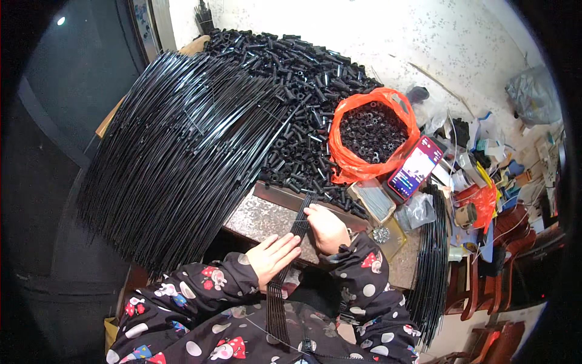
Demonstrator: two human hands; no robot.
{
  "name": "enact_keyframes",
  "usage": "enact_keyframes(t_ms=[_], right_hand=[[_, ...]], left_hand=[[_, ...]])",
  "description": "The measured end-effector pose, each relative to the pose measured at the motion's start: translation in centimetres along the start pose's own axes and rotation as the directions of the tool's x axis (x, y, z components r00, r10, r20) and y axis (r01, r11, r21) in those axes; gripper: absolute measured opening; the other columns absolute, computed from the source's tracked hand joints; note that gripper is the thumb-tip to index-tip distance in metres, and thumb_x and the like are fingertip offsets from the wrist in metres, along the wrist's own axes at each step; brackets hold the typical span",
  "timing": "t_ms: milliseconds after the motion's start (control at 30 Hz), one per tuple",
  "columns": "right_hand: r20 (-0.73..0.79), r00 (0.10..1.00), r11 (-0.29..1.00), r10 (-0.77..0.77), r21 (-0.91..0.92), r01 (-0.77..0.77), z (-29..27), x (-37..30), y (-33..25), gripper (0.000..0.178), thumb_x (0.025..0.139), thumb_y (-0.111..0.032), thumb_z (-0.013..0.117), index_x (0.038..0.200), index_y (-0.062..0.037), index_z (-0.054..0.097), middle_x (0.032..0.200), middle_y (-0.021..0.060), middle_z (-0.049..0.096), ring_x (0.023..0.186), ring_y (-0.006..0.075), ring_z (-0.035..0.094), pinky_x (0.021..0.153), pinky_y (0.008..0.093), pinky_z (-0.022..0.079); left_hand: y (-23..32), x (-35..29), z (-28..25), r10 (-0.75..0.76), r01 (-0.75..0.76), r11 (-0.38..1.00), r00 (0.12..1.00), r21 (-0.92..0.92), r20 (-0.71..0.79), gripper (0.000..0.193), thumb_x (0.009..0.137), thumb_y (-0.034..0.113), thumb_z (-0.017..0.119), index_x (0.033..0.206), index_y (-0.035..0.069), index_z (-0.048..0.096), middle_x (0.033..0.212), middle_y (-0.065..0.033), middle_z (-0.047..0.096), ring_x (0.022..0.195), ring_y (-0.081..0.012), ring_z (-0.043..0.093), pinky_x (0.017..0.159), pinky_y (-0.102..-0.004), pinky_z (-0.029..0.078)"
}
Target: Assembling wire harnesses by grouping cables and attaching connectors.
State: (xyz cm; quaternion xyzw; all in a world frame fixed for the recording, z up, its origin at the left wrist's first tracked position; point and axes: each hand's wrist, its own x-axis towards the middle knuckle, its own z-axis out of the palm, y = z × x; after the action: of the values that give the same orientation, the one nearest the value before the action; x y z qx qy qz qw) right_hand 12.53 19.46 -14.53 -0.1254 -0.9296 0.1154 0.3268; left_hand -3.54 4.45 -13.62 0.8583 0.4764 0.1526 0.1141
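Note:
A narrow row of thin black rods slants from my lap up to the table's near edge. My left hand lies across these rods, its fingers stretched out flat and together; its thumb is hidden. Further up, my right hand is curled at the rods' right side, thumb pointing to their far end, gripping them. A fine pale line, like a thread or wire, crosses the rods by the right thumb. Just beyond the hands runs a dark straight-edged bar on the speckled tabletop.
Long black rods are heaped at left, more at right. Behind lies a pile of short black tubular parts. An orange bag holds small black pieces. Beside it are a lit phone, a small box and clutter.

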Motion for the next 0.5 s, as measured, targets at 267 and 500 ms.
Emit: enact_keyframes(t_ms=[267,500], right_hand=[[-0.004,0.993,0.989,-0.120,-0.088,0.119,0.4,2.2,-0.1,0.012,0.061,-0.008,0.053,0.071,-0.0033,0.050,0.068,0.0087,0.048,0.070,0.0243,0.050,0.062,0.0305,0.044],[-0.088,0.989,0.976,-0.121,-0.194,0.102,-0.6,0.6,0.3,0.020,0.062,-0.012,0.053,0.078,-0.0006,0.051,0.081,0.0126,0.053,0.083,0.0282,0.053,0.079,0.0351,0.043]], left_hand=[[0.0,0.1,-0.4,0.018,-0.019,0.999,0.999,0.051,0.029,0.086,0.057,0.034,0.065,0.126,-0.004,0.031,0.133,-0.0226,0.028,0.124,-0.0336,0.029,0.099,-0.0429,0.026],[0.3,0.6,-0.1,-0.007,0.005,0.999,0.999,0.051,0.052,0.076,0.061,0.023,0.059,0.126,-0.004,0.031,0.134,-0.0241,0.027,0.124,-0.0355,0.028,0.099,-0.0433,0.025]])
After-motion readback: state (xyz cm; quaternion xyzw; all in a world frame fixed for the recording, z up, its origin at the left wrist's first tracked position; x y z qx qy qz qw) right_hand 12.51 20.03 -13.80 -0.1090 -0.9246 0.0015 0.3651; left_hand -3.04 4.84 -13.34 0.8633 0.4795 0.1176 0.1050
